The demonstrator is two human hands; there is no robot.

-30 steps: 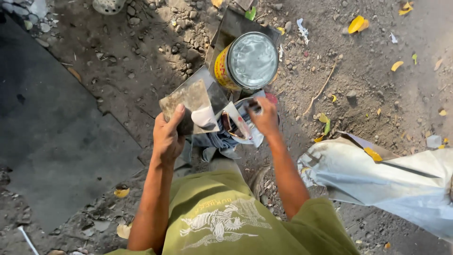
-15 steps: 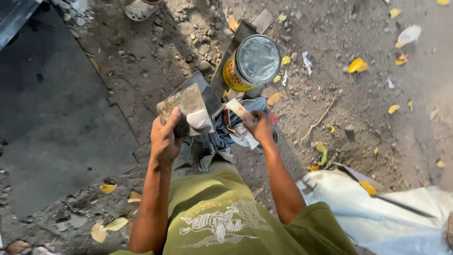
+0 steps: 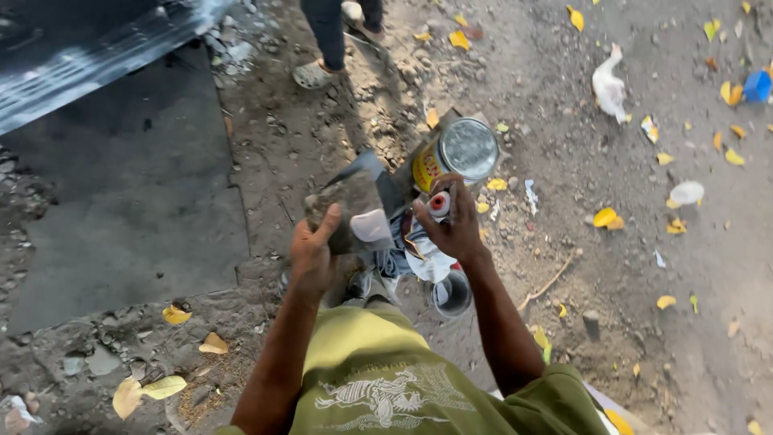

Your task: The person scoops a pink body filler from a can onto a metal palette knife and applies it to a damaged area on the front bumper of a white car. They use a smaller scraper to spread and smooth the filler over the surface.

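Above the bare dirt ground (image 3: pixel 612 322), in the middle of the view, the left hand (image 3: pixel 316 256) holds a flat grey-brown slab (image 3: pixel 345 211) with a white patch at its lower corner, thumb pressed on its face and fingers curled behind it. Just beside it, the right hand (image 3: pixel 455 225) is wrapped around a small white tube with a red cap (image 3: pixel 439 204), its fingers pressed together over the tube, along with a crumpled white wrapper (image 3: pixel 427 262) that hangs below the palm. The two hands are near each other but do not touch.

Just beyond the right hand one round tin with a yellow label and a shiny lid (image 3: pixel 459 153) lies tilted on a dark sheet (image 3: pixel 378 173) on the ground. Below the hands one small dark round cup (image 3: pixel 452 294) stands on the dirt.

The ground is dusty, stony earth strewn with yellow fallen leaves (image 3: pixel 605 217) and scraps of pale litter (image 3: pixel 609 84). One large dark grey slab of paving (image 3: pixel 121 201) fills the left side, with a black sheet along the upper left corner. At the top edge the legs and one sandalled foot of another person (image 3: pixel 314 74) stand on the dirt. One blue scrap (image 3: pixel 757 84) lies at the right edge. The person wears olive-green clothing (image 3: pixel 378 379) with a pale printed figure.
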